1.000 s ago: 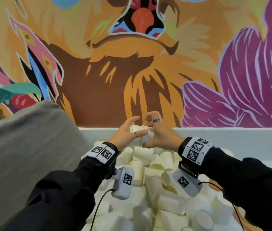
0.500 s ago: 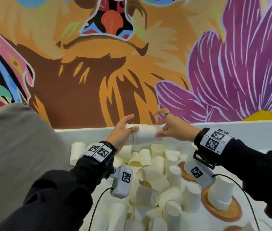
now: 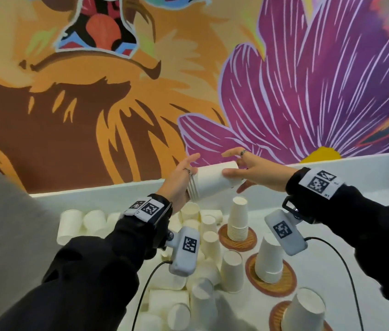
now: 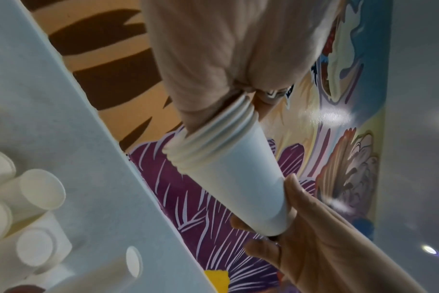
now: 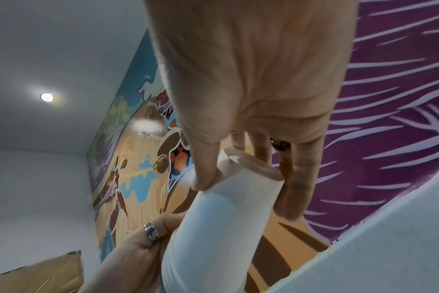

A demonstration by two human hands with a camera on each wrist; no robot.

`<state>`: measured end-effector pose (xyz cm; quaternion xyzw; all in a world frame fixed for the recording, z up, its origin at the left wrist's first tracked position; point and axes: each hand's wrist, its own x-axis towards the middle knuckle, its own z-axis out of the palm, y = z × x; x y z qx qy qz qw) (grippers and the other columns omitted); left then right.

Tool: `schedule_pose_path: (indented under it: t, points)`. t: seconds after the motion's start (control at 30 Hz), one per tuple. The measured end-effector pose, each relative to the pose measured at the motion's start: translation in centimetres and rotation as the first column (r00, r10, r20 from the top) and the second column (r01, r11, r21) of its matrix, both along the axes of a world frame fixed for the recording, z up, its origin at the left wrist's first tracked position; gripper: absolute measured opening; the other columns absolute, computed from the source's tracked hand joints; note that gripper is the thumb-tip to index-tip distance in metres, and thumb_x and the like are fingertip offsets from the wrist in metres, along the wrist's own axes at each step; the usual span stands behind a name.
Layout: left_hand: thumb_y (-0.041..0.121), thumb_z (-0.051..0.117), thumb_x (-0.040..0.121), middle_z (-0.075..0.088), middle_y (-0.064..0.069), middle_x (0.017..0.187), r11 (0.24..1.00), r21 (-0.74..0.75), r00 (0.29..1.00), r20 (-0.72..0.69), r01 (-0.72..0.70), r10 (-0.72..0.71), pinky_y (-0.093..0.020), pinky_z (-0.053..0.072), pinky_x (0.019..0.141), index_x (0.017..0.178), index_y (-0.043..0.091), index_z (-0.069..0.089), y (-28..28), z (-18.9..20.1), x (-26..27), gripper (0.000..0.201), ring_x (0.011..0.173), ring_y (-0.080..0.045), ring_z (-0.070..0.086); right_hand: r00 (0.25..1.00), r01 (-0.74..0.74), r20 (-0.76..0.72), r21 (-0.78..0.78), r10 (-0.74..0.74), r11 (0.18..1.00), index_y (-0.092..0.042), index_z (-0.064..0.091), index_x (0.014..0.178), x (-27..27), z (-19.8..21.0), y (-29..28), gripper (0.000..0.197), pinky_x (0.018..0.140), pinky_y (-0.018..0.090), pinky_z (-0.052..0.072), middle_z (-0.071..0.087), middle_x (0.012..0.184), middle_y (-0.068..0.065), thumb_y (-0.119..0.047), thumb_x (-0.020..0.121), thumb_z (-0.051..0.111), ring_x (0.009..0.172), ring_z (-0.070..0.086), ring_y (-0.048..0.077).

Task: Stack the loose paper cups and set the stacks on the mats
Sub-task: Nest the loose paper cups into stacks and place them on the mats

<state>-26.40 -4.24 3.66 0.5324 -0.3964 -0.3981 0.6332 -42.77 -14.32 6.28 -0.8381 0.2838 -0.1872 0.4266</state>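
Note:
A nested stack of white paper cups (image 3: 212, 180) lies level in the air above the table, rims to the left. My left hand (image 3: 181, 185) grips its rim end (image 4: 213, 138), palm behind the rims. My right hand (image 3: 248, 172) pinches the bottom end (image 5: 248, 174) between thumb and fingers. Three round brown mats (image 3: 250, 242) (image 3: 284, 286) (image 3: 275, 315) run in a row at the right. Each carries a cup stack: upright (image 3: 238, 219) on the far one, upside down on the other two (image 3: 268, 261) (image 3: 306, 310). Several loose cups (image 3: 203, 237) lie heaped below my left arm.
The white table (image 3: 346, 225) ends at a raised white back ledge (image 3: 98, 191) under a painted mural wall. A grey cushion (image 3: 9, 235) fills the left side. Cables (image 3: 346, 266) trail from the wrist cameras over the table.
Both hands have carried the cup stack to the right and slightly up, now stretched level between them. The head view swung right, bringing the mats and their stacks into sight.

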Motion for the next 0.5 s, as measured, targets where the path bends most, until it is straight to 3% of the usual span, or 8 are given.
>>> schedule_pose_path:
  t: [0.1, 0.17, 0.27, 0.37, 0.5]
  points:
    - [0.019, 0.035, 0.102, 0.05, -0.008, 0.129, 0.988, 0.111, 0.982, 0.14, 0.108, -0.123, -0.034, 0.049, 0.083, 0.135, 0.017, 0.045, -0.6, -0.2, -2.1, 0.035, 0.107, -0.023, 0.052, 0.999, 0.031, 0.018, -0.007, -0.031, 0.999, -0.022, 0.036, 0.133, -2.9, -0.1, -0.9, 0.05, 0.077, 0.038, 0.058, 0.058, 0.111, 0.0, -0.026, 0.089, 0.06, 0.097, 0.062, 0.026]
    - [0.02, 0.045, 0.099, 0.053, -0.013, 0.128, 0.964, 0.167, 0.932, 0.266, 0.206, -0.245, -0.03, 0.051, 0.079, 0.132, 0.016, 0.046, -1.3, -0.7, -3.7, 0.033, 0.102, -0.02, 0.055, 0.998, 0.053, 0.022, -0.023, -0.053, 0.998, -0.023, 0.037, 0.131, -5.0, -0.3, -1.6, 0.049, 0.072, 0.032, 0.058, 0.058, 0.11, -0.002, -0.027, 0.089, 0.061, 0.094, 0.062, 0.022]
    - [0.016, 0.058, 0.092, 0.058, -0.003, 0.105, 0.928, 0.26, 0.84, 0.409, 0.268, -0.357, -0.03, 0.055, 0.074, 0.118, 0.025, 0.045, -2.4, -1.6, -6.5, 0.031, 0.086, -0.013, 0.059, 0.995, 0.092, 0.03, -0.076, -0.09, 0.993, -0.023, 0.042, 0.128, -7.9, -0.9, -2.6, 0.046, 0.067, 0.029, 0.057, 0.057, 0.111, -0.001, -0.029, 0.088, 0.063, 0.091, 0.062, 0.019]
    - [0.021, 0.066, 0.086, 0.056, 0.001, 0.101, 0.921, 0.308, 0.776, 0.51, 0.239, -0.372, -0.033, 0.055, 0.076, 0.128, 0.022, 0.037, -3.7, -2.8, -8.8, 0.051, 0.087, -0.015, 0.059, 0.992, 0.126, 0.05, -0.162, -0.119, 0.979, -0.025, 0.043, 0.124, -9.8, -1.7, -3.5, 0.045, 0.059, 0.019, 0.053, 0.053, 0.111, -0.002, -0.032, 0.085, 0.065, 0.08, 0.06, 0.011]
    - [0.015, 0.069, 0.083, 0.05, 0.007, 0.093, 0.948, 0.277, 0.795, 0.534, 0.158, -0.289, -0.032, 0.053, 0.073, 0.113, 0.024, 0.039, -5.5, -4.5, -11.6, 0.044, 0.082, -0.011, 0.054, 0.992, 0.128, 0.019, -0.32, -0.128, 0.939, -0.025, 0.042, 0.125, -11.2, -3.3, -4.6, 0.05, 0.061, 0.016, 0.047, 0.052, 0.115, 0.0, -0.037, 0.083, 0.067, 0.074, 0.055, 0.002]
